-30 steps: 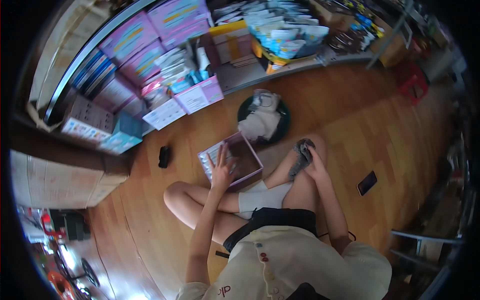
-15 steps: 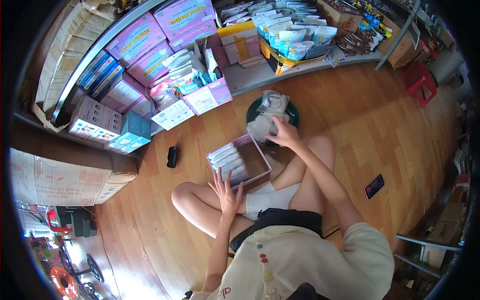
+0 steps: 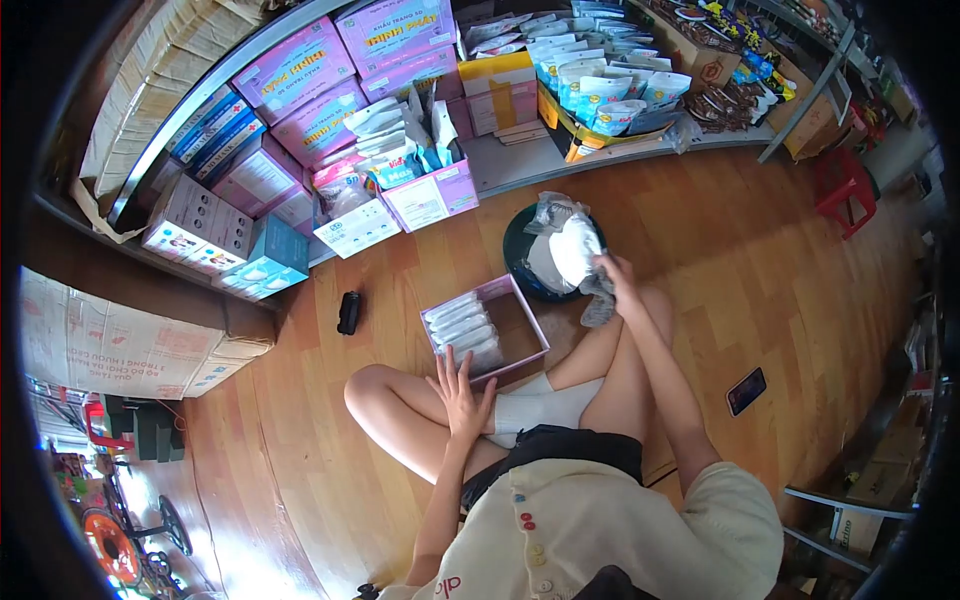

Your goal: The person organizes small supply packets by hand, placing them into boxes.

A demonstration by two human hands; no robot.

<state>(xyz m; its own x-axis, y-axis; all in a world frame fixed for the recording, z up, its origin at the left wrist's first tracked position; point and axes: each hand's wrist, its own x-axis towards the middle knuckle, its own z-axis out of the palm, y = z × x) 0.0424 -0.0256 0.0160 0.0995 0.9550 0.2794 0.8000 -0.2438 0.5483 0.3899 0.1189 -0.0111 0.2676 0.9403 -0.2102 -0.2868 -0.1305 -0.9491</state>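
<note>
A pink open box (image 3: 543, 338) sits on the floor before my legs, with several white wrapped packets (image 3: 463, 325) in its left part; its right part shows bare cardboard. My left hand (image 3: 461, 400) rests at the box's near-left edge, fingers spread, fingertips by the packets. With my right hand (image 3: 618, 285) I grip a white packet in clear plastic (image 3: 577, 252) over a dark green basin (image 3: 517, 262). Another pale packet (image 3: 546, 265) lies in the basin, partly hidden behind the held one.
A black object (image 3: 348, 313) lies on the floor at left, a phone (image 3: 746, 391) at right. Shelves with pink boxes (image 3: 295, 70) and blue-white pouches (image 3: 603, 95) stand ahead. A large carton (image 3: 130, 335) is at left, a red stool (image 3: 850, 200) at far right.
My right hand has moved right and slightly down, and the white packet is now lifted in its grip. My left hand stays by the box. The view has shifted slightly.
</note>
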